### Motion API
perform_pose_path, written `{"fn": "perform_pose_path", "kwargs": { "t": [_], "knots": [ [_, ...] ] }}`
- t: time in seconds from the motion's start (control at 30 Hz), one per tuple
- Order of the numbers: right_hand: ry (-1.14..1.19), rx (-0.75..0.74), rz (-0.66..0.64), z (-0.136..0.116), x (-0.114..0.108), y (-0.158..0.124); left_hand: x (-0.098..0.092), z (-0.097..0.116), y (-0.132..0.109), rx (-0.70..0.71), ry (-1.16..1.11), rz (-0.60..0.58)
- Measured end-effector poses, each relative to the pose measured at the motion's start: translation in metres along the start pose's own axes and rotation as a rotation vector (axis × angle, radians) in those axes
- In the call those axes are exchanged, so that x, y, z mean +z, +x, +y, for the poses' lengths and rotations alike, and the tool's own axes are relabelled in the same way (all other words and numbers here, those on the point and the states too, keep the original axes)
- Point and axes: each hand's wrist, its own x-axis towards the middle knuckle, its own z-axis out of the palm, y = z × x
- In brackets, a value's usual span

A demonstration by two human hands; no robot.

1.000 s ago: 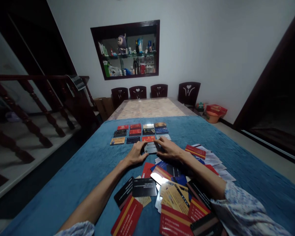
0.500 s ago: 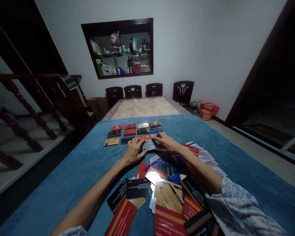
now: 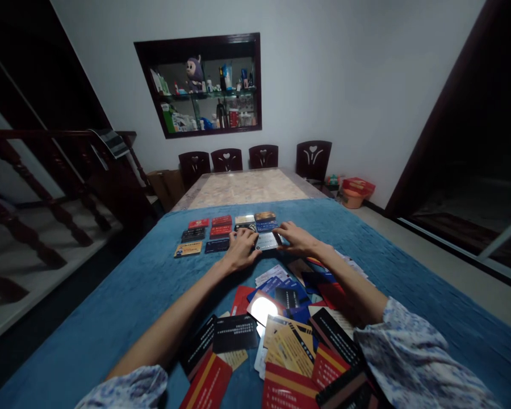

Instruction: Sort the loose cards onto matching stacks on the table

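Observation:
A silver-grey card (image 3: 267, 241) lies at the right end of the nearest row of cards, with a hand at each short side. My left hand (image 3: 241, 250) has its fingers curled at the card's left edge and hides whatever lies under its palm. My right hand (image 3: 298, 240) pinches the right edge between thumb and fingers. Left of the hands, the same row holds a dark blue card (image 3: 217, 245) and a yellow card (image 3: 188, 249). Behind are small stacks, among them a red stack (image 3: 220, 232), a black stack (image 3: 193, 234) and a blue stack (image 3: 267, 226).
A loose heap of cards spreads between my forearms, with red cards (image 3: 287, 387), black cards (image 3: 236, 332) and gold cards (image 3: 292, 343). White cards (image 3: 353, 267) stick out beyond my right forearm. The blue cloth (image 3: 153, 295) covers the near table; chairs (image 3: 264, 157) stand at the far end.
Both hands have moved the silver-grey card forward and a little right, to the end of the nearest row. The orange-red card there is now hidden by my left hand.

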Motion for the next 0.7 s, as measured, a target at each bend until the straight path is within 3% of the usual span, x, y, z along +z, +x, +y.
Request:
{"fn": "perform_pose_path", "kwargs": {
  "t": [0.33, 0.7],
  "knots": [
    [-0.074, 0.103, -0.146, 0.009, -0.002, 0.012, 0.02, 0.0, 0.028, -0.069, -0.001, -0.03],
    [-0.02, 0.112, -0.193, 0.019, 0.009, 0.023, 0.028, -0.007, 0.042, -0.126, 0.003, -0.122]
  ]
}}
